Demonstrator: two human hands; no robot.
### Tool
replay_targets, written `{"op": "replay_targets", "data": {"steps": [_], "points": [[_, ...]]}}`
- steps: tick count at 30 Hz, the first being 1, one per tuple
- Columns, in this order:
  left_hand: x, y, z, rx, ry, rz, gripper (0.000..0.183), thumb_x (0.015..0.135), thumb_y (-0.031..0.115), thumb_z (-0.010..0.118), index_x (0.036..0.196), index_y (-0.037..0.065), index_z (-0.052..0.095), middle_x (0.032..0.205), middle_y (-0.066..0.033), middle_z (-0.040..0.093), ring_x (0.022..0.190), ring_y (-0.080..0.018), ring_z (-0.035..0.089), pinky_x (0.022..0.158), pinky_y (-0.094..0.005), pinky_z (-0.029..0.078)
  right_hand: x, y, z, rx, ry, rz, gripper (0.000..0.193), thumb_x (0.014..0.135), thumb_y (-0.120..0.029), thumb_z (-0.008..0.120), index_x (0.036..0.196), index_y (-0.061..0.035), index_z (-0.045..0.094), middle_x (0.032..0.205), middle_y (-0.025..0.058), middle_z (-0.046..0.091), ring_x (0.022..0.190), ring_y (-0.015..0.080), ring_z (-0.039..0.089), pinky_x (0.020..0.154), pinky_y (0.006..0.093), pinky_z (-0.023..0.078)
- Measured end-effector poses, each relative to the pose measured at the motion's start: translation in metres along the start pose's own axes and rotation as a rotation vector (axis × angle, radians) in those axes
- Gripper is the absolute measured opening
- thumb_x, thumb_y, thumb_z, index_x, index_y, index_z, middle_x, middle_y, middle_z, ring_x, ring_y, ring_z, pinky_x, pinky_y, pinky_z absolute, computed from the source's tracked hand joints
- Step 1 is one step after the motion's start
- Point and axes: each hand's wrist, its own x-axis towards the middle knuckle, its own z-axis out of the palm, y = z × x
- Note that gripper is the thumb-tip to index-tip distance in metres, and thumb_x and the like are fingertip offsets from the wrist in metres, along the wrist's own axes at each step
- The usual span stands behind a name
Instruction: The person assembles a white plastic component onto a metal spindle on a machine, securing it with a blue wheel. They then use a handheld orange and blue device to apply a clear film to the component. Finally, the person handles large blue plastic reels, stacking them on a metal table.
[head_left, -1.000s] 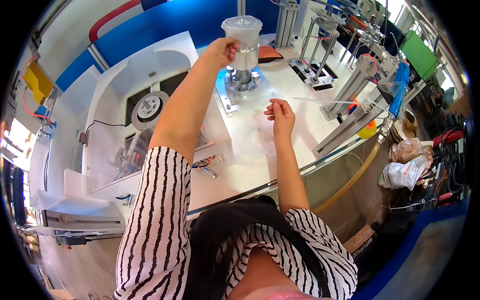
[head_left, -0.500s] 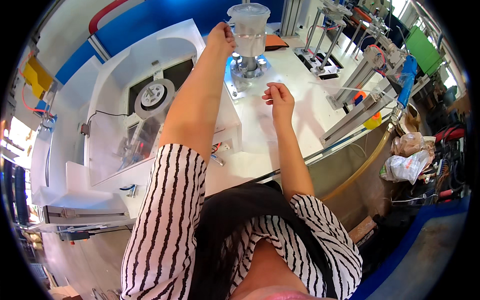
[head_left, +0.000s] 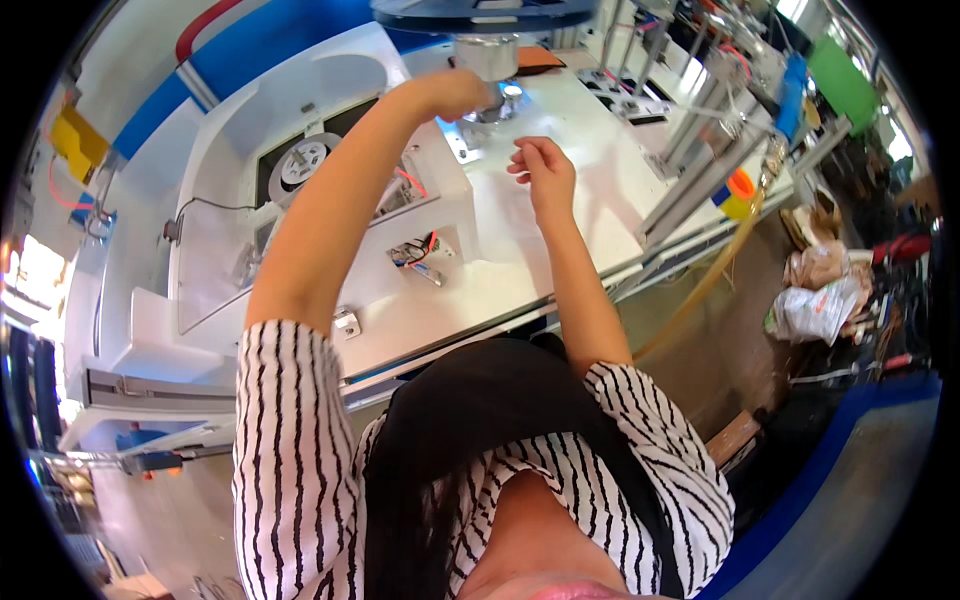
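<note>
Left hand [head_left: 458,95] is hovering beside the metal fixture [head_left: 512,92], finger grip blurred, can't tell; silver cylinder [head_left: 487,59] is sitting just above those fingers. Right hand [head_left: 546,173] is hanging loosely curled, seemingly empty; working well is probably demanding fingertips clear of the dark disc [head_left: 430,15] above.
</note>
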Motion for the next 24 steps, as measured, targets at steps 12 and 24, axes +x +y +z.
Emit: {"op": "replay_targets", "data": {"steps": [12, 24], "points": [[-0.222, 0.132, 0.042, 0.009, -0.112, 0.711, 0.055, 0.084, 0.021, 0.066, 0.133, 0.006, 0.047, 0.121, -0.0162, 0.059, 0.105, -0.0352, 0.057, 0.089, -0.0393, 0.046, -0.146, -0.031, -0.023, -0.371, 0.017, -0.211, 0.024, 0.087, -0.011, 0.058, 0.110, -0.0062, 0.061, 0.081, 0.0079, 0.062, 0.071, 0.0169, 0.064, 0.061, 0.0290, 0.050], [-0.209, 0.093, 0.191, -0.746, -0.149, 0.142, 0.040, 0.092, 0.016, 0.059, 0.130, 0.005, 0.054, 0.113, -0.0112, 0.065, 0.103, -0.0196, 0.062, 0.089, -0.0309, 0.047, -0.074, -0.130, -0.320, -0.601, 0.541, -0.543, 0.022, 0.093, -0.016, 0.057, 0.107, 0.0000, 0.053, 0.098, 0.0111, 0.061, 0.083, 0.0192, 0.062, 0.071, 0.0296, 0.050]]}}
